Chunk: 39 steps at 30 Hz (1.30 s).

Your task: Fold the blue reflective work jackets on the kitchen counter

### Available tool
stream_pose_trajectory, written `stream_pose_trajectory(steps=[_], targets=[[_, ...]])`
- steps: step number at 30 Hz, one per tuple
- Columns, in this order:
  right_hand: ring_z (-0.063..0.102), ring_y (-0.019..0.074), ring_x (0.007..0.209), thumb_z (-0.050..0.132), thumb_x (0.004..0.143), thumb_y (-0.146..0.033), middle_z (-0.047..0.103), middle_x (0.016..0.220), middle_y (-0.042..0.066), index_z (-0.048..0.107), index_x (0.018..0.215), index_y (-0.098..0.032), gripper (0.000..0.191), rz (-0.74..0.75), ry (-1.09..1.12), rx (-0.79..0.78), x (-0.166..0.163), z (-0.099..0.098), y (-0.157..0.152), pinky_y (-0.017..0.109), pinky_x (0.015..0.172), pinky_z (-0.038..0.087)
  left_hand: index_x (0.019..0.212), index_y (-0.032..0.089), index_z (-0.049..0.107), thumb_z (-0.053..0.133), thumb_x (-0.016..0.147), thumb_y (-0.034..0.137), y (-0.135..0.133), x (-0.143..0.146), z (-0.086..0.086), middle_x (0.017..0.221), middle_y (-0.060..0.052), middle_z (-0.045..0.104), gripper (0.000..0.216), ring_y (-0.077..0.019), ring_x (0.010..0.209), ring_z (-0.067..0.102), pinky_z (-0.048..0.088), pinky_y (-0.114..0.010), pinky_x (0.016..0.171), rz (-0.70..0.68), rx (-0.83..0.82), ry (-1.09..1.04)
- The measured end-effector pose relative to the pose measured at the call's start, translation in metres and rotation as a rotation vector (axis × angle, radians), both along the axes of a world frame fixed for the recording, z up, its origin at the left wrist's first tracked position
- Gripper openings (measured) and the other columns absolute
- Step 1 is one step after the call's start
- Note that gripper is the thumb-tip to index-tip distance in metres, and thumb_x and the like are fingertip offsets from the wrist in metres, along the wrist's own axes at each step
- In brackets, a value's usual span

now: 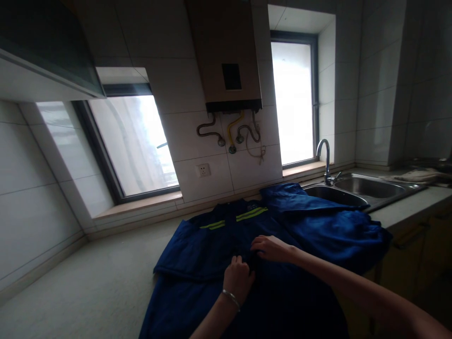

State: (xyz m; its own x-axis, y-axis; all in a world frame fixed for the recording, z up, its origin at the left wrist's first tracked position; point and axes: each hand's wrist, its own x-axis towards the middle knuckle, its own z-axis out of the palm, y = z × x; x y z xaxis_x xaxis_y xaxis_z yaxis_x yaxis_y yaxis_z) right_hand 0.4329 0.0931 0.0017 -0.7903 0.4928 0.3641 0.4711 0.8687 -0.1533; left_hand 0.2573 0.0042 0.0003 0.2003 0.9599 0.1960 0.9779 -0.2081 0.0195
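The fingers of the left hand (238,277) are curled in on the dark middle of a blue work jacket (226,245), pinching a fold of its cloth, with a thin silver bracelet (231,297) round the wrist below. Just to the right and almost touching it, the right hand (271,248) lies palm down on the same cloth, its fingers stretched out flat and slightly bent at the tips, pressing rather than gripping; whether anything is caught beneath them cannot be told.

Going from the left: a pale countertop (88,278) runs out from a tiled wall, under a large window (132,143) with a wooden sill. The jacket is spread flat on this counter, near its front edge, with two yellow-green reflective stripes (235,219) across its upper part. Above it, on the wall, sit a white socket (203,170) and a wall-mounted water heater (226,52) with hoses hanging beneath. Further right, a second blue garment (325,226) lies bunched, touching the jacket and reaching the rim of a steel double sink (367,188), which has a curved tap (325,160) and a narrow window (294,101) behind it. A pale cloth (416,176) lies at the far right.
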Motion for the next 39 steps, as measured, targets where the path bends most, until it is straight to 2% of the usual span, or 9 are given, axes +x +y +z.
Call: stream_pose_trajectory(steps=[6, 11, 15, 19, 21, 24, 28, 33, 39], targets=[[0.055, 0.0173, 0.100, 0.046, 0.086, -0.018, 0.062, 0.109, 0.004, 0.063, 0.102, -0.023, 0.024, 0.053, -0.058, 0.141, -0.016, -0.008, 0.003, 0.022, 0.071, 0.047, 0.083, 0.009, 0.068, 0.038, 0.082, 0.010, -0.005, -0.001, 0.009, 0.092, -0.016, 0.061, 0.030, -0.0239, 0.089, 0.057, 0.047, -0.033, 0.069, 0.022, -0.080, -0.005], [0.058, 0.0134, 0.092, 0.044, 0.086, -0.012, 0.063, 0.102, 0.003, 0.065, 0.096, -0.021, 0.025, 0.031, 0.195, -0.013, -0.009, -0.017, 0.001, 0.023, 0.080, 0.046, 0.083, 0.015, 0.065, 0.036, 0.086, 0.014, -0.007, -0.003, 0.014, 0.092, -0.010, 0.060, 0.029, -0.0239, 0.100, 0.053, 0.048, -0.032, 0.071, -0.084, 0.068, -0.006], [0.059, 0.0129, 0.090, 0.049, 0.083, -0.011, 0.063, 0.100, 0.004, 0.065, 0.093, -0.019, 0.021, 0.024, 0.321, -0.136, 0.007, -0.027, -0.004, 0.023, 0.083, 0.046, 0.098, 0.015, 0.063, 0.036, 0.086, 0.006, -0.013, -0.011, -0.019, 0.098, -0.009, 0.062, 0.030, -0.0243, 0.106, 0.052, 0.044, -0.037, 0.090, -0.332, 0.286, 0.136], [0.057, 0.0122, 0.094, 0.044, 0.083, -0.006, 0.061, 0.101, 0.004, 0.063, 0.091, -0.018, 0.025, 0.070, 0.166, -0.112, 0.019, -0.032, -0.015, 0.022, 0.082, 0.045, 0.094, 0.015, 0.062, 0.045, 0.081, 0.002, -0.022, -0.014, -0.050, 0.094, -0.006, 0.064, 0.025, -0.0220, 0.097, 0.057, 0.047, -0.034, 0.084, -0.527, 0.474, 0.129], [0.055, 0.0123, 0.093, 0.042, 0.083, -0.005, 0.061, 0.100, 0.005, 0.062, 0.092, -0.017, 0.025, 0.056, 0.090, -0.058, 0.019, -0.033, -0.020, 0.023, 0.081, 0.045, 0.081, 0.017, 0.062, 0.049, 0.080, 0.005, -0.025, -0.011, -0.045, 0.084, -0.003, 0.064, 0.017, -0.0195, 0.087, 0.059, 0.049, -0.032, 0.080, -0.568, 0.423, 0.043], [0.053, 0.0139, 0.094, 0.044, 0.085, -0.010, 0.060, 0.102, 0.005, 0.060, 0.096, -0.017, 0.021, 0.060, 0.019, 0.053, 0.014, -0.031, -0.028, 0.026, 0.083, 0.044, 0.069, 0.020, 0.060, 0.050, 0.084, 0.017, -0.023, -0.012, -0.015, 0.074, -0.001, 0.063, 0.018, -0.0156, 0.076, 0.058, 0.050, -0.029, 0.072, -0.572, 0.248, -0.190], [0.052, 0.0148, 0.099, 0.044, 0.087, -0.016, 0.059, 0.108, 0.005, 0.058, 0.110, -0.020, 0.026, 0.122, -0.002, 0.153, 0.005, -0.026, -0.039, 0.027, 0.086, 0.042, 0.091, 0.020, 0.065, 0.042, 0.087, 0.018, 0.001, -0.042, 0.016, 0.091, -0.004, 0.067, 0.024, -0.0159, 0.089, 0.061, 0.050, -0.032, 0.084, -0.333, 0.172, -0.421], [0.052, 0.0152, 0.099, 0.041, 0.092, -0.018, 0.060, 0.110, 0.004, 0.055, 0.118, -0.024, 0.030, 0.126, -0.050, 0.275, 0.000, -0.019, -0.050, 0.027, 0.083, 0.042, 0.122, 0.018, 0.055, 0.039, 0.087, 0.019, 0.038, -0.092, -0.007, 0.135, -0.008, 0.049, 0.039, -0.0213, 0.128, 0.040, 0.035, -0.042, 0.107, -0.265, 0.031, -0.270], [0.054, 0.0137, 0.091, 0.042, 0.094, -0.022, 0.062, 0.104, 0.006, 0.061, 0.107, -0.023, 0.023, 0.152, -0.099, 0.381, -0.005, -0.015, -0.048, 0.025, 0.075, 0.043, 0.138, 0.026, 0.034, 0.030, 0.090, 0.017, 0.043, -0.098, -0.027, 0.147, 0.000, 0.031, 0.049, -0.0181, 0.137, 0.020, 0.020, -0.045, 0.113, -0.388, -0.133, -0.136]])
